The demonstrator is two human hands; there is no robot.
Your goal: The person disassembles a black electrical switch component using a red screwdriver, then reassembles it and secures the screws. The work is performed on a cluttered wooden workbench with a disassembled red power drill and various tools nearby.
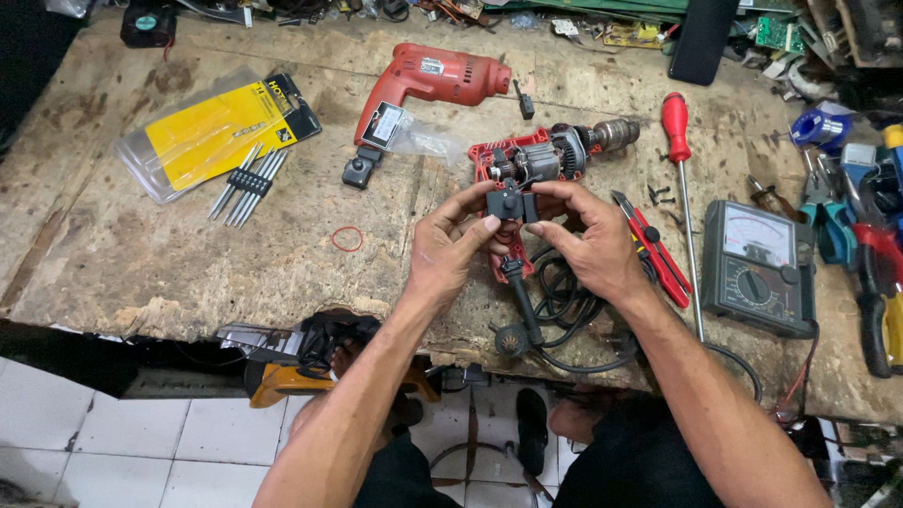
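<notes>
Both hands, left hand [450, 246] and right hand [588, 246], pinch one black switch [509, 201] together above the surface [141, 263]. Just behind lies one opened drill [550, 153]; one red shell [428, 80], one red screwdriver [679, 160], one meter [757, 268].

— What is being held?
— A small black plastic switch block [508, 201], squarish, with a round knob on its face, pinched between both hands just in front of the opened red drill half-shell [536, 160].
— And that drill?
— It lies on its side, motor and chuck exposed, black cord coiled below it.
</notes>
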